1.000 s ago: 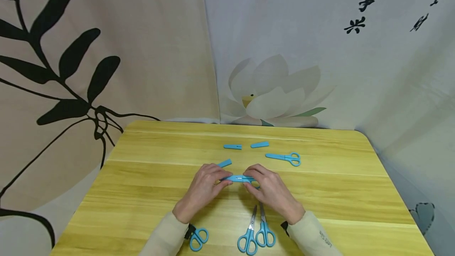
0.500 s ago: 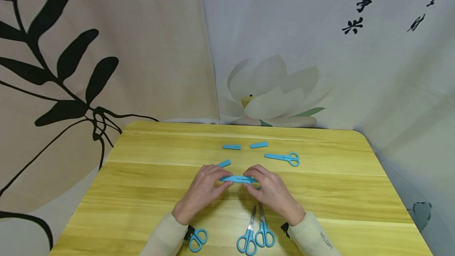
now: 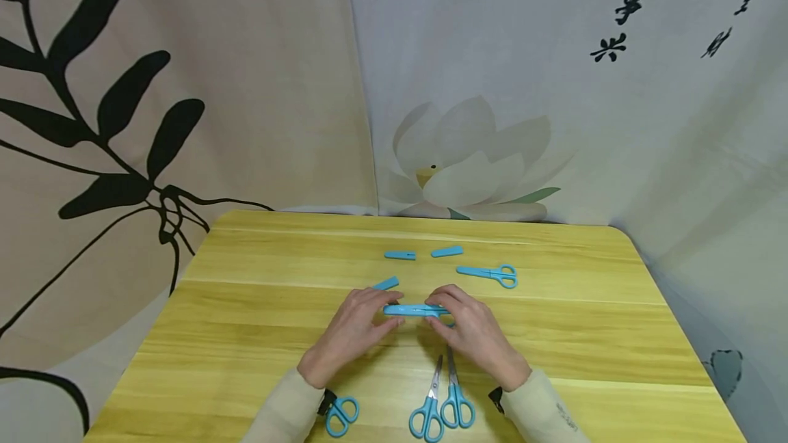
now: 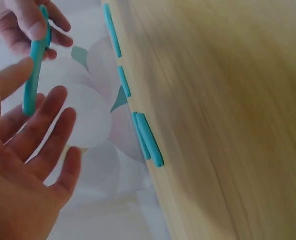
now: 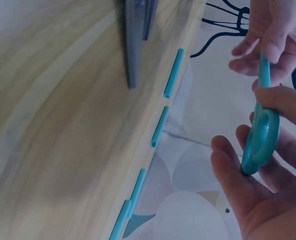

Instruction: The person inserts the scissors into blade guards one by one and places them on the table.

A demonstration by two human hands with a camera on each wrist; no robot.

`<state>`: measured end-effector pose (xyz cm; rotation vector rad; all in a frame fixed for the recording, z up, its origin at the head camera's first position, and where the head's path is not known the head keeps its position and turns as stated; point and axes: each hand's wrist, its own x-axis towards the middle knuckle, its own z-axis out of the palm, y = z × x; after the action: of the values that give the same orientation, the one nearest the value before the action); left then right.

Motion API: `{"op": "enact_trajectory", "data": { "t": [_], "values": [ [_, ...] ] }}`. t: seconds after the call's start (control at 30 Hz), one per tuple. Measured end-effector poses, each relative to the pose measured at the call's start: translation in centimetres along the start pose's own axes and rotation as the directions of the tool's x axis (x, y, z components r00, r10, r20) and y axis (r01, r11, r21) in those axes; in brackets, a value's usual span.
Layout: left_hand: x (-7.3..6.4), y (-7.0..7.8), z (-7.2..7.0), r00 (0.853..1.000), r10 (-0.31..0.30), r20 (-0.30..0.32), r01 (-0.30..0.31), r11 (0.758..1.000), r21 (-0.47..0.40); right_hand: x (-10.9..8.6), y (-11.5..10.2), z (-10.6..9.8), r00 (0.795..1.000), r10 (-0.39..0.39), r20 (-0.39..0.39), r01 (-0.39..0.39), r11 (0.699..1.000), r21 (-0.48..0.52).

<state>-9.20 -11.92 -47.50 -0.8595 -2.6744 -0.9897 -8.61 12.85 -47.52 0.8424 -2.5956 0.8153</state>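
Above the table's middle, light-blue scissors in a blue blade cover [image 3: 406, 310] lie level between both hands, tip to the left. My right hand [image 3: 470, 323] grips them by the handle end, thumb on the near side; the right wrist view shows the handle loops [image 5: 263, 135] between thumb and fingers. Around the cover's tip my left hand [image 3: 353, 333] stands loosely spread, thumb [image 4: 10, 77] at the cover's edge and a finger behind it. The cover's rounded end shows between them. A loose blue cover [image 3: 386, 283] lies just beyond the left hand, partly hidden by it.
Two more loose covers [image 3: 400, 255] and other covered scissors [image 3: 486, 272] lie farther back. Near the front are two bare scissors [image 3: 427, 405] with steel blades. Another scissors handle [image 3: 341, 415] shows beside the left wrist. Printed curtains [image 3: 295, 87] hang behind the wooden table [image 3: 585, 333].
The left thumb and finger have parted around the cover's tip, which now shows. The covered scissors have shifted slightly right with my right hand and turned a little about their length.
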Motion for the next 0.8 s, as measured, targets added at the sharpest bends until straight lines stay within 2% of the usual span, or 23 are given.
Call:
{"op": "enact_trajectory", "data": {
  "t": [0.13, 0.23, 0.4, 0.63, 0.8],
  "values": [
    [-0.3, 0.0, -0.3, 0.993, -0.089, 0.082, 0.090, 0.996, -0.020, -0.5, 0.7, -0.6, 1.000, 0.027, -0.007, -0.027, 1.000, -0.003],
    [-0.6, -0.1, -0.7, 0.983, -0.137, 0.120, 0.141, 0.990, -0.024, -1.0, 1.4, -1.3, 0.999, 0.053, -0.004, -0.053, 0.999, 0.006],
    [-1.2, -0.5, -1.6, 0.971, -0.182, 0.157, 0.194, 0.979, -0.063, -2.3, 3.2, -2.1, 0.991, 0.131, 0.010, -0.132, 0.991, 0.013],
    [-2.3, -1.9, -2.9, 0.978, -0.165, 0.125, 0.172, 0.984, -0.052, -4.2, 5.7, -3.4, 0.975, 0.221, 0.032, -0.221, 0.975, -0.004],
    [-3.1, -2.6, -3.8, 0.984, -0.154, 0.084, 0.158, 0.987, -0.035, -5.1, 7.1, -4.3, 0.973, 0.226, 0.038, -0.224, 0.973, -0.050]
  ]
}}
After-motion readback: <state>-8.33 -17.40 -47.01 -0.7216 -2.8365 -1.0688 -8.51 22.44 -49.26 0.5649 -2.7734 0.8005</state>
